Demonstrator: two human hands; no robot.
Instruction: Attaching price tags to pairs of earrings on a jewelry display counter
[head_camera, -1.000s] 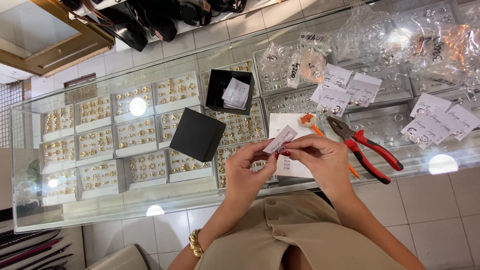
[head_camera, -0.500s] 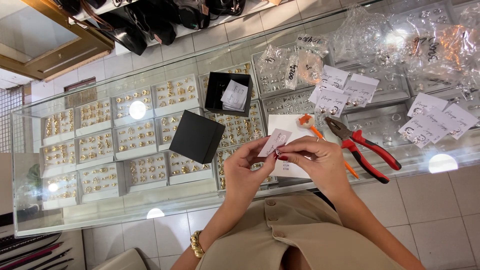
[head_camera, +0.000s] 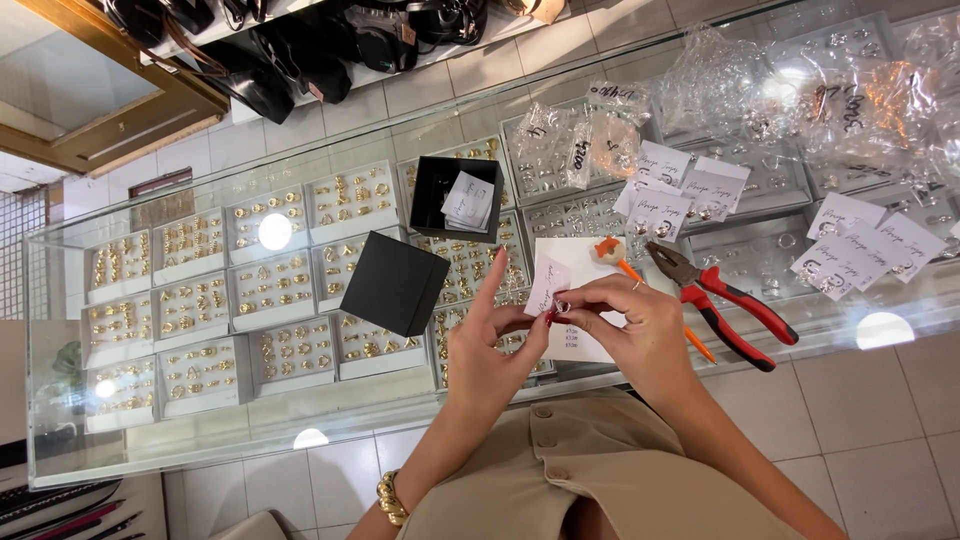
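Both hands are staying close together over the glass worktop (head_camera: 150, 440), hardly shifting since a second ago; the small white tag (head_camera: 548, 283) is tilting a little more upright. The left hand (head_camera: 490, 350) is pinching the tag's lower edge, index finger pointing to twelve o'clock. The right hand (head_camera: 640, 335) is closing its grip on a small silver ring (head_camera: 562, 306) at the tag. Red-handled pliers (head_camera: 725, 305) are lying at three o'clock, a black box lid (head_camera: 395, 283) at nine o'clock.

A closed black box (head_camera: 395, 283) sits left of the fingers, red-handled pliers (head_camera: 722, 305) lie right of them, and an open black box (head_camera: 456, 197) rests beyond.
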